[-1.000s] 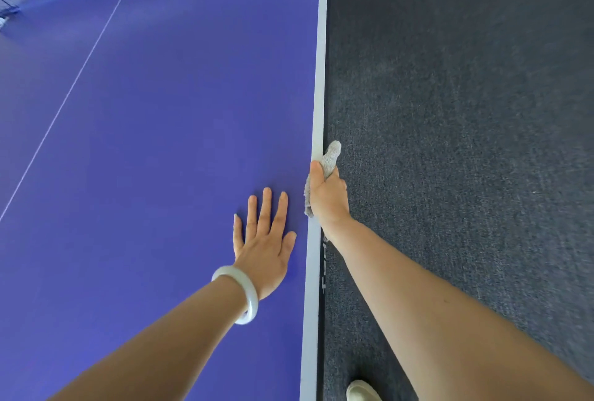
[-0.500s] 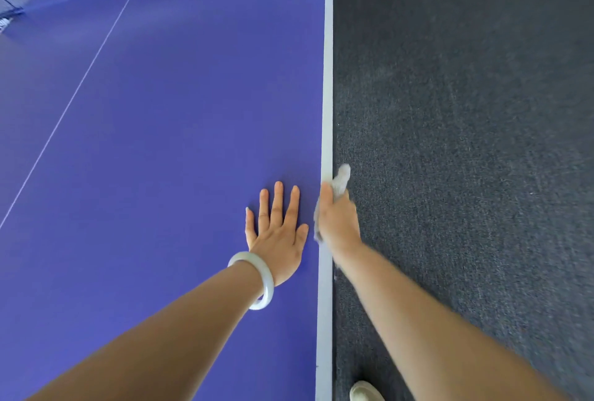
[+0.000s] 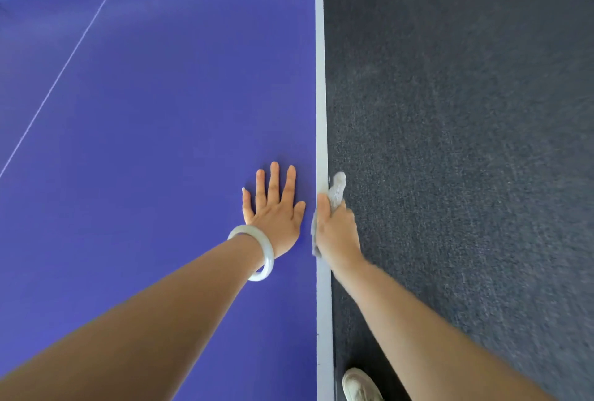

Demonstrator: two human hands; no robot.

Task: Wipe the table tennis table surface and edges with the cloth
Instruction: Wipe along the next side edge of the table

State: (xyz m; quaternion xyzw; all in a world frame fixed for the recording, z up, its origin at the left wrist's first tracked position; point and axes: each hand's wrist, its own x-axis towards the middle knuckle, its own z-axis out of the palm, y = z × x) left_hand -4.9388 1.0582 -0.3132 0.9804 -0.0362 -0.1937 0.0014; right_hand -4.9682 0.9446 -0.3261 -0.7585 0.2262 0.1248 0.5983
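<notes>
Shoe (image 3: 360, 384) on dark carpet (image 3: 466, 143), nearest, below right forearm. Left hand (image 3: 276, 211), pale bangle (image 3: 257, 251) at wrist, flat on blue table (image 3: 160, 111), fingers spread. Just beside it, right hand (image 3: 336, 230) clasps grey cloth (image 3: 337, 190) against white table edge (image 3: 320, 79). Centre line (image 3: 64, 63) beyond, far left.

The 1 head-worn camera looks forward and steeply down along the table edge (image 3: 320, 95), from close above.
</notes>
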